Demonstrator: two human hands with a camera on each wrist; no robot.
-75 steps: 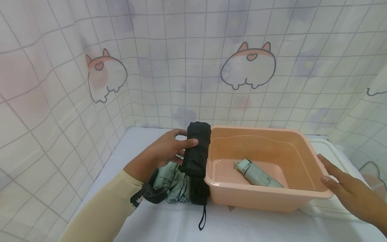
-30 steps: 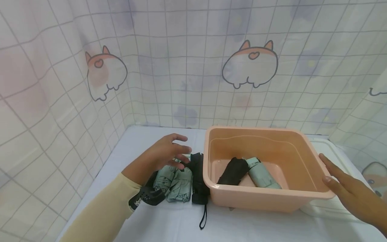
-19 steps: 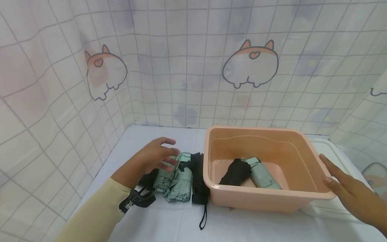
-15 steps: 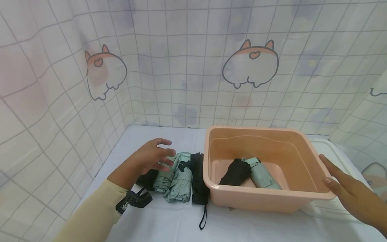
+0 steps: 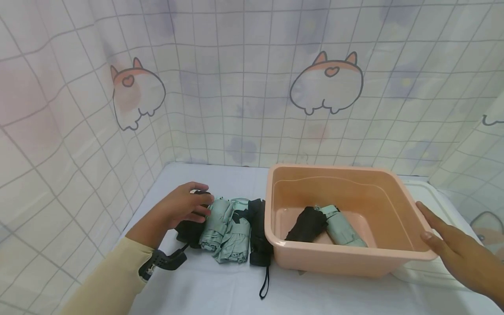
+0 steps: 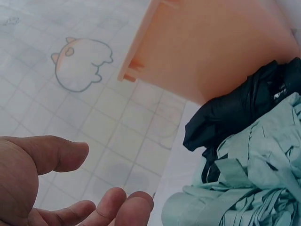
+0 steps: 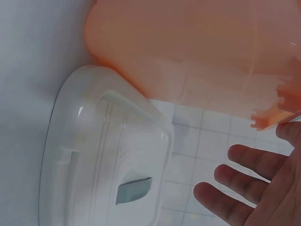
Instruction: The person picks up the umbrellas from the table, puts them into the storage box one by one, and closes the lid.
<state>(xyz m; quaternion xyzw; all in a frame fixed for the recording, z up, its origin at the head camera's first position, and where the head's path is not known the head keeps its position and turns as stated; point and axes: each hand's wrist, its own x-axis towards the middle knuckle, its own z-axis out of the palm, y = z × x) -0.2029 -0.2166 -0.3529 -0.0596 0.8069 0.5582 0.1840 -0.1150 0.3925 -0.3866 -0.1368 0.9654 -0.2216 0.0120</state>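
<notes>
We see the crinkled black umbrella (image 5: 190, 233) on the table (image 5: 212, 291) only in part: the left hand (image 5: 182, 206), its grip loosely spread, hides its middle. 2 rumpled pale-green umbrellas (image 5: 216, 225) lie alongside. The right hand (image 5: 460, 247), cut off by the edge, touches the peach tub (image 5: 328, 259), grip spread.

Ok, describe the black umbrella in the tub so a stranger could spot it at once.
Find the peach tub on the white table. Inside, toward the left in the head view, the umbrella lies beside a green one. Of the two in there, it alone is black.
</notes>
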